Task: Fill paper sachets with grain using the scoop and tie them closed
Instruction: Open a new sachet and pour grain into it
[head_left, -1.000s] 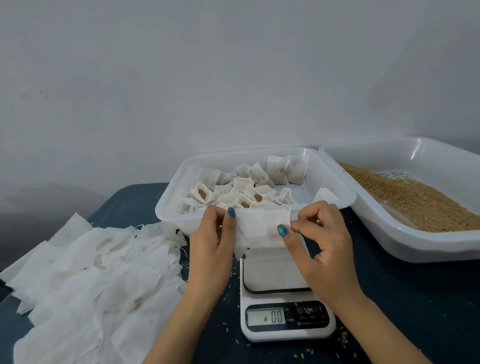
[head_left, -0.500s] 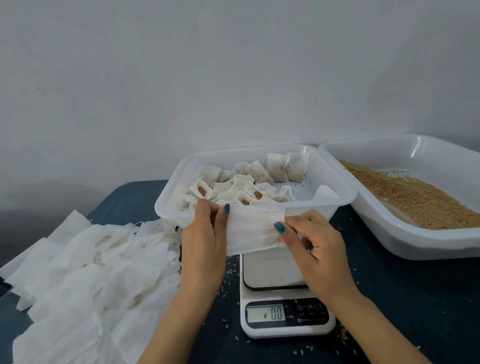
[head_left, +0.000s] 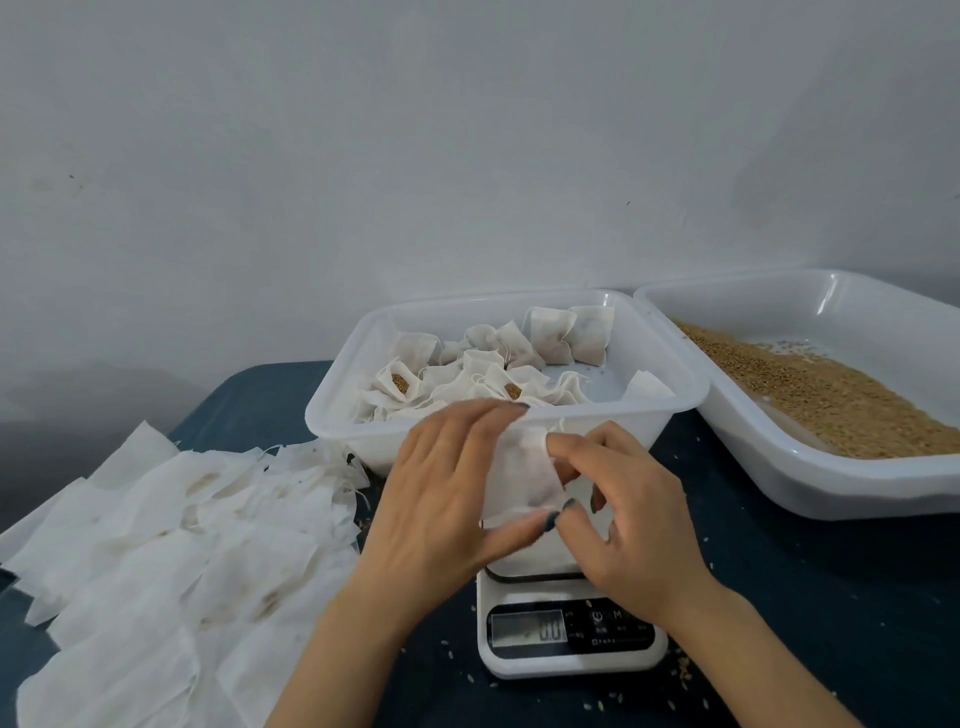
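An empty white paper sachet (head_left: 522, 475) hangs above the scale, held between both hands. My left hand (head_left: 447, 493) cups it from the left, thumb under its lower edge and fingers along its top. My right hand (head_left: 631, 512) pinches its right side with curled fingers. Brown grain (head_left: 826, 389) lies in the white tray (head_left: 810, 467) at the right. Several filled sachets (head_left: 498, 364) sit in the white tub (head_left: 519, 423) behind my hands. No scoop is in view.
A white digital scale (head_left: 569, 631) reading 0.0 stands under my hands on the dark blue table (head_left: 831, 597). A pile of empty paper sachets (head_left: 171, 561) covers the table's left side. Stray grains lie around the scale. A pale wall rises behind.
The sachet was stretched flat and wide between both hands; now it is drawn together into a narrower shape, with both hands closer to each other and lower over the scale.
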